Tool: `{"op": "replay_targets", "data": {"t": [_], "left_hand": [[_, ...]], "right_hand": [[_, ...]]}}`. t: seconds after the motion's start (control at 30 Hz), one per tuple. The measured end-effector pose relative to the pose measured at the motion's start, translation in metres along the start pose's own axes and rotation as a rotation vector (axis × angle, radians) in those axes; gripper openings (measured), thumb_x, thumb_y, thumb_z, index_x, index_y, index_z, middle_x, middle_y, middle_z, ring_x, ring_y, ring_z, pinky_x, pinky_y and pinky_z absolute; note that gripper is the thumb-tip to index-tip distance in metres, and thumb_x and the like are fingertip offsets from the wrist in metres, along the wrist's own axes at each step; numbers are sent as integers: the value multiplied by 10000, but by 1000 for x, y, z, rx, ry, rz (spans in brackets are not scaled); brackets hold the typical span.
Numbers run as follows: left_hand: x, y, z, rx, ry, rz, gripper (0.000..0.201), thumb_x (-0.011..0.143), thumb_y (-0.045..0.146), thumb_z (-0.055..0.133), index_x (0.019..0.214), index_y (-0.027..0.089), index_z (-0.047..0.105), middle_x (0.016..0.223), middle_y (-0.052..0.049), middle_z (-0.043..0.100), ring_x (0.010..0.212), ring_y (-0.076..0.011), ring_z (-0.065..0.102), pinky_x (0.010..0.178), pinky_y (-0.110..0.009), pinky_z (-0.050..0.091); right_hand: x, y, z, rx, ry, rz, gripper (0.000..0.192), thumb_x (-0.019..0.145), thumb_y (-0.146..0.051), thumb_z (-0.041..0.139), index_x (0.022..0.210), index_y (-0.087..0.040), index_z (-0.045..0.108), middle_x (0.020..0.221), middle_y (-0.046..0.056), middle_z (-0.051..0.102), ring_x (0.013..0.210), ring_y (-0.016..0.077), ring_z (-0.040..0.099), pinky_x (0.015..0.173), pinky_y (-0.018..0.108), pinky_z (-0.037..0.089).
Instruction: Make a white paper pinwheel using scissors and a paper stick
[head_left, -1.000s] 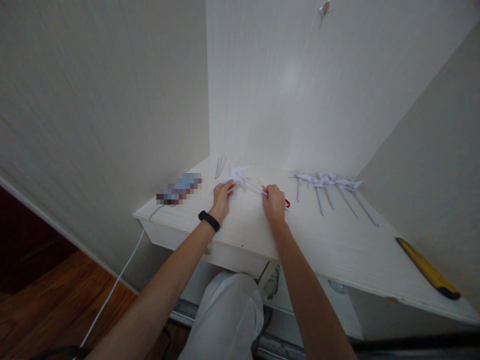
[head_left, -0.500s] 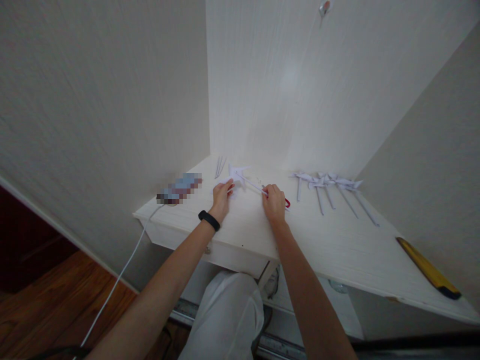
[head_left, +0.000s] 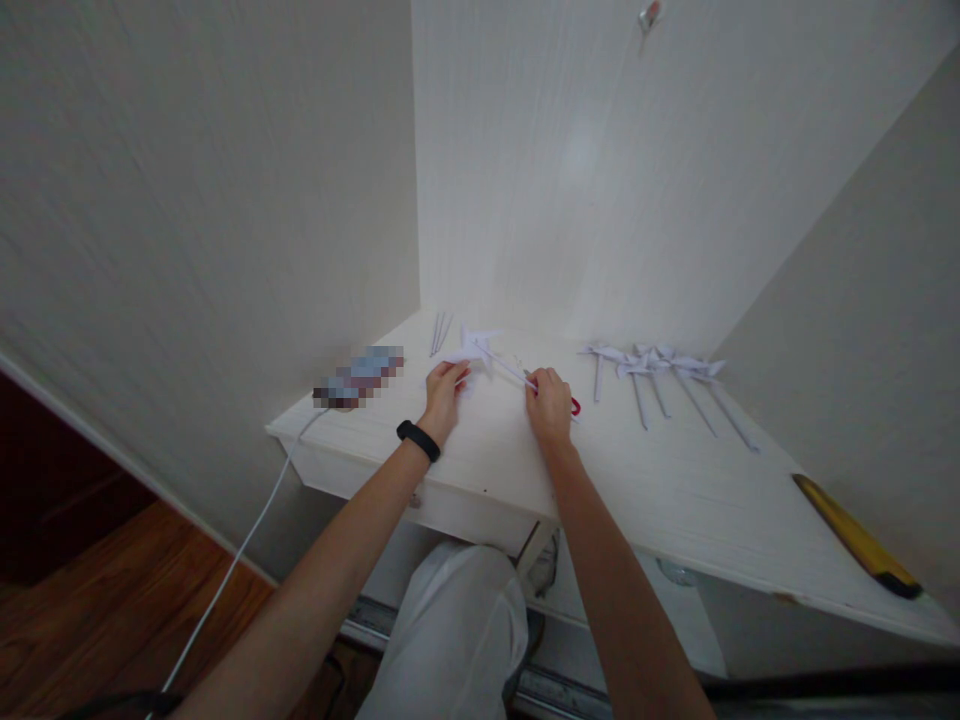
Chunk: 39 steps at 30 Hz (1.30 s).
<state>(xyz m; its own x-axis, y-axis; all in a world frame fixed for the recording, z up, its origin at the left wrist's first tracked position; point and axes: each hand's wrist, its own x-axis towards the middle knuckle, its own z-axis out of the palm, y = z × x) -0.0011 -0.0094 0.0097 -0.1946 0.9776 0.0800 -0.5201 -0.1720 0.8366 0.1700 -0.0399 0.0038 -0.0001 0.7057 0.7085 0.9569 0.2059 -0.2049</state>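
A white paper pinwheel [head_left: 478, 346] on a thin white stick lies over the back of the white desk [head_left: 660, 490]. My left hand [head_left: 444, 392], with a black band on its wrist, pinches the paper at the pinwheel's left side. My right hand [head_left: 550, 405] is closed around the lower end of the stick. Something red [head_left: 574, 405], perhaps a scissor handle, pokes out from under my right hand.
Several finished paper pinwheels [head_left: 660, 375] lie in a row at the back right. A few thin sticks [head_left: 439, 333] lie in the corner. A yellow and black tool [head_left: 855, 535] rests at the right edge. A blurred-out object [head_left: 358, 376] with a white cable [head_left: 240, 555] sits left.
The pinwheel head has lifted slightly off the desk; both hands stay nearly in place.
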Motion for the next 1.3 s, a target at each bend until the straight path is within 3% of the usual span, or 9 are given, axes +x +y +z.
{"op": "replay_targets", "data": {"t": [0.7, 0.9, 1.07, 1.3], "left_hand": [[4, -3, -2, 45, 26, 15, 169, 659, 224, 693, 637, 157, 539, 689, 2, 563, 666, -92, 543, 583, -205, 356], [3, -4, -2, 25, -17, 38, 200, 635, 200, 703, 789, 166, 580, 819, -11, 614, 714, -98, 554, 611, -213, 364], [3, -6, -2, 11, 43, -26, 390, 601, 99, 691, 953, 190, 549, 1001, -44, 634, 782, -112, 573, 666, -233, 392], [5, -8, -3, 5, 104, -33, 385, 634, 87, 655, 981, 188, 520, 1032, -51, 587, 784, -107, 564, 674, -237, 398]], "right_hand": [[0, 0, 0, 2, 11, -11, 123, 852, -107, 443, 831, -172, 545, 853, 65, 590, 821, 209, 509, 713, 305, 308], [0, 1, 1, -2, 11, -10, 128, 850, -111, 440, 834, -165, 555, 852, 67, 599, 818, 209, 512, 706, 301, 300], [1, 1, 1, 4, 0, -12, 129, 852, -122, 448, 841, -159, 571, 858, 71, 603, 836, 208, 513, 713, 302, 297], [0, 1, 2, -25, -12, -17, 150, 883, -162, 453, 896, -154, 601, 880, 70, 617, 875, 214, 516, 736, 307, 297]]}}
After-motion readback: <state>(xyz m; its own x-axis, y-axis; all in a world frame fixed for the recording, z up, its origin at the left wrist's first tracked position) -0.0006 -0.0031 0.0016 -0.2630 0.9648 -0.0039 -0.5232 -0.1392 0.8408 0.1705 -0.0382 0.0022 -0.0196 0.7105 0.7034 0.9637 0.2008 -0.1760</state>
